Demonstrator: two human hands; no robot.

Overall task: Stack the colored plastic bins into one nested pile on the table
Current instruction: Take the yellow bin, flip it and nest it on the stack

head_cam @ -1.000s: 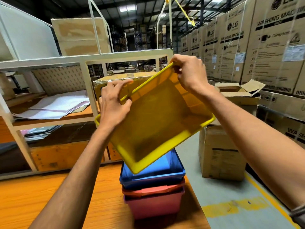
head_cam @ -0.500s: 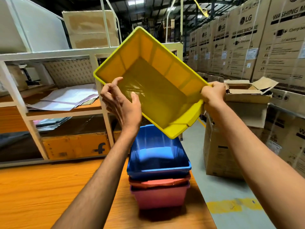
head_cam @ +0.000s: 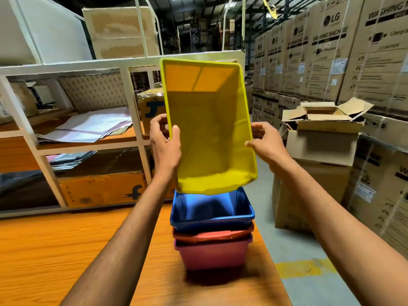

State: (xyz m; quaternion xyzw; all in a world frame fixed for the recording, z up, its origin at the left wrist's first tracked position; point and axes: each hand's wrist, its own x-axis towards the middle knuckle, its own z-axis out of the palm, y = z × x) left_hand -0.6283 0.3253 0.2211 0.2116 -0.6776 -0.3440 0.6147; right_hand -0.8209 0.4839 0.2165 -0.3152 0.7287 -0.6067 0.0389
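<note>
The wooden table point(head_cam: 55, 250) carries a nested pile at its right edge: pink bin point(head_cam: 213, 255) on the tabletop, red bin point(head_cam: 212, 235) and blue bin point(head_cam: 212, 214) inside.

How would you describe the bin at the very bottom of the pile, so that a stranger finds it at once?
Look at the orange wooden table, near its right edge, where a pile of nested bins stands. The pink bin is the lowest one and sits directly on the wood. Above it only the rim of a red bin shows, then a blue bin; the pink one alone shows its whole side wall.
</note>
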